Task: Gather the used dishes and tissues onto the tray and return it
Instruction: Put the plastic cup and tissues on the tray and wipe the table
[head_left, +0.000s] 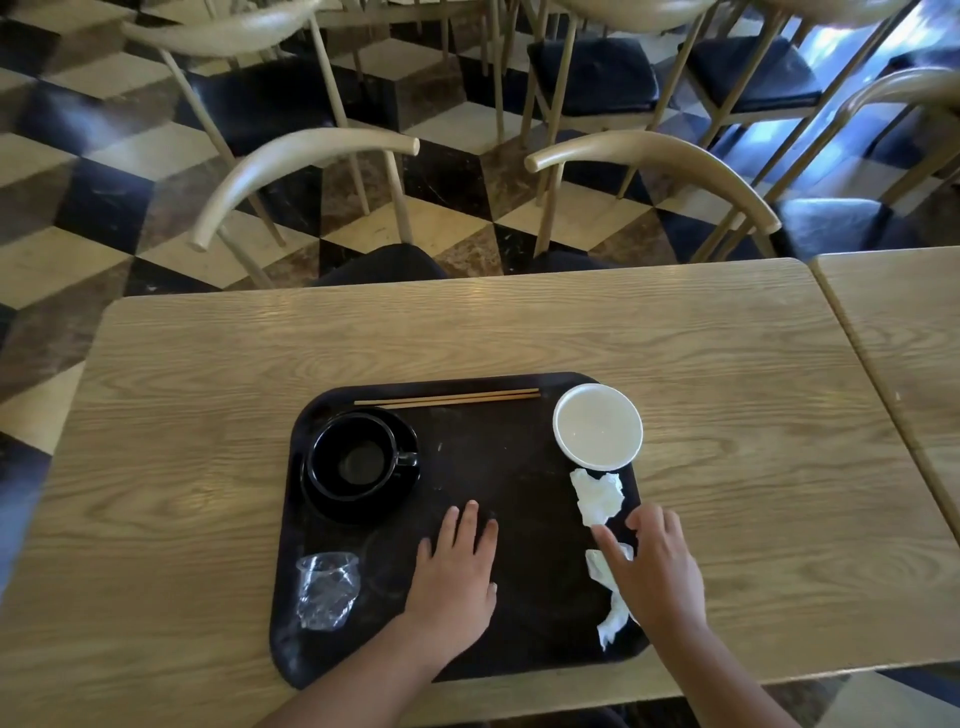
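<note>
A dark tray (498, 467) lies on the wooden table (208, 441). On it stand a black cup (350, 456) on a black saucer (400, 493), chopsticks (447, 399) along the far rim, a white bowl (597, 426) at the far right corner, a crushed clear plastic cup (326, 590) at the near left, and two crumpled tissues (597, 496) (610, 618) along the right side. My left hand (457, 569) rests flat on the tray's middle, fingers apart. My right hand (657, 564) hovers over the near tissue, fingers spread, index tip by the far tissue.
Two curved-back wooden chairs (291, 171) (660, 166) stand tucked at the table's far edge. A second table (904, 338) abuts on the right. More chairs stand on the chequered floor (452, 223) beyond.
</note>
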